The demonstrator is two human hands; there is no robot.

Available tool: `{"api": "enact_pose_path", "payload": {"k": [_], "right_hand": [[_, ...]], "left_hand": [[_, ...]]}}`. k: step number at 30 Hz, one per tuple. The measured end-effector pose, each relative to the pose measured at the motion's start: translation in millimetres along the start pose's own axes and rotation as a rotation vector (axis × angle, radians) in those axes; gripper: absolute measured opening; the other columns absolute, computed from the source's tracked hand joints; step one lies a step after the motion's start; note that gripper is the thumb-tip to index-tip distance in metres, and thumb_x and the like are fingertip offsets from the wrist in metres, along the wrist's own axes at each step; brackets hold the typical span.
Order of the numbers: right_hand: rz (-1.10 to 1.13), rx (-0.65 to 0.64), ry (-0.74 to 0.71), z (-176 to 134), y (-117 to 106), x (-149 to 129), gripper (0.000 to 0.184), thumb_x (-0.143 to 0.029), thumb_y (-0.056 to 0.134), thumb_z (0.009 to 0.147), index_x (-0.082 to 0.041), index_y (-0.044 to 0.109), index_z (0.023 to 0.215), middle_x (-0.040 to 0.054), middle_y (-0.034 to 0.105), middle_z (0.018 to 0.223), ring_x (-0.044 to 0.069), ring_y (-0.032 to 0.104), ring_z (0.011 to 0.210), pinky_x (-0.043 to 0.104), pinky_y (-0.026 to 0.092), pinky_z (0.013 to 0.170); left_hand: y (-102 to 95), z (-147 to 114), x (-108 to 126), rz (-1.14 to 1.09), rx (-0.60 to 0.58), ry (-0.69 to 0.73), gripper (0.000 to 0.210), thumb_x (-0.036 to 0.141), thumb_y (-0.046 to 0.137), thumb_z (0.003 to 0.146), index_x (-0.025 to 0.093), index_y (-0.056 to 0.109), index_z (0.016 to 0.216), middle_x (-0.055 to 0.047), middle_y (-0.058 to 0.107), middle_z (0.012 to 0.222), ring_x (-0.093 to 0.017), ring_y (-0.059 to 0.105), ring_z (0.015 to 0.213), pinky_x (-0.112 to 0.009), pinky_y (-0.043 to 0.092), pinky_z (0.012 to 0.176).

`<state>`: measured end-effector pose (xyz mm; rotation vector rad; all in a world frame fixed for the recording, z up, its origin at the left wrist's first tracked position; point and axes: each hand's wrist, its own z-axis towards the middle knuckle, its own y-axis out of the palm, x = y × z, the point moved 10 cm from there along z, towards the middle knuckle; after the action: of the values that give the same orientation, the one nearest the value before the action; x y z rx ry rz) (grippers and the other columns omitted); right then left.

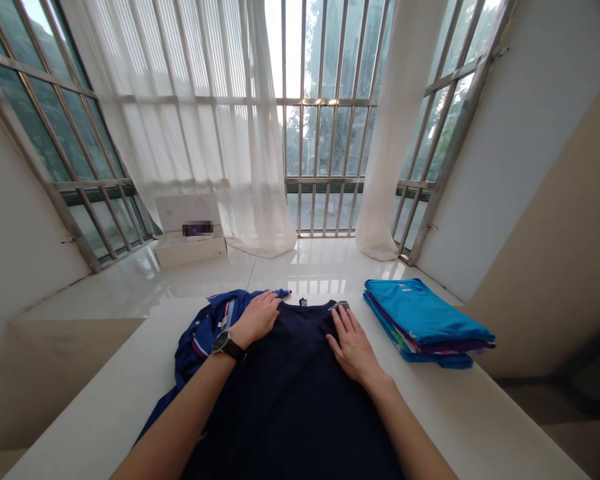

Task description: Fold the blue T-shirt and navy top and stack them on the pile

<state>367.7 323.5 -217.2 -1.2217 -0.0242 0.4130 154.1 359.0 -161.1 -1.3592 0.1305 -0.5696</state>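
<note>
A dark navy T-shirt (300,387) lies spread on the white table, its neckline at the far end and its lower part running out of view toward me. On its left shoulder rests my left hand (257,317), fingers stretched out flat; a black-strapped watch (229,345) is on that wrist. My right hand (353,343) lies flat with fingers spread on the right shoulder, where a small grey patterned patch shows near the fingertips. Beside and partly under my left arm is a crumpled blue garment (197,347) with white and red trim.
A folded stack of clothes (425,320), bright blue on top, sits at the table's right side. On the window ledge stands an open white box (190,250). Sheer curtains (200,120) hang before barred windows (330,133). The white table (100,393) has edges at left and right.
</note>
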Motion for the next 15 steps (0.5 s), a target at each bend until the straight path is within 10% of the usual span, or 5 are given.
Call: {"api": "enact_pose_path", "payload": {"k": [15], "right_hand": [[-0.099,-0.296,0.077,2,36,10,0.06,-0.045,0.031,0.096,-0.025,0.033,0.152,0.0074,0.03,0.16,0.028,0.022,0.148,0.048,0.021,0.119]], "left_hand": [[46.7,-45,-54,0.018,-0.036,-0.225,0.056,0.042,0.038,0.096,0.02,0.041,0.147,-0.013,0.035,0.156,-0.03,0.025,0.147,-0.054,0.019,0.119]]}}
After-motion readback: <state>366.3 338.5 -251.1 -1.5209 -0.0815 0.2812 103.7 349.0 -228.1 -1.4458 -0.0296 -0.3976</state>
